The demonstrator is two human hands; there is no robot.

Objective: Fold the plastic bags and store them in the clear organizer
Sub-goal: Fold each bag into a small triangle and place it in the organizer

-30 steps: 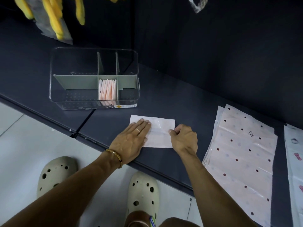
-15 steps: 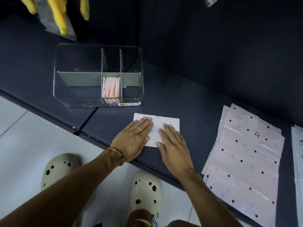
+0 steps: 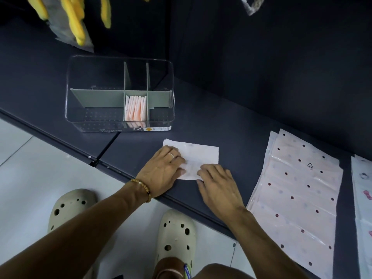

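Observation:
A folded white plastic bag (image 3: 201,154) lies flat on the dark shelf (image 3: 231,125) near its front edge. My left hand (image 3: 163,172) rests flat on the bag's left part, fingers straight. My right hand (image 3: 217,186) lies flat over its lower right corner, fingertips on the bag. Behind them stands the clear organizer (image 3: 96,121) with grey dividers. Several folded pink bags (image 3: 135,108) stand upright in its middle front compartment. A stack of unfolded dotted pink bags (image 3: 298,190) lies to the right.
Another pile of printed bags (image 3: 362,188) shows at the right edge. Yellow gloves (image 3: 74,19) hang above the organizer, and a rope loop (image 3: 252,7) hangs at the top. A dark wall backs the shelf. My feet in pale clogs (image 3: 177,234) stand on the white floor below.
My right hand went from pinching the bag's right edge to lying flat, then slid toward the lower right corner. My left hand stayed pressed on the bag.

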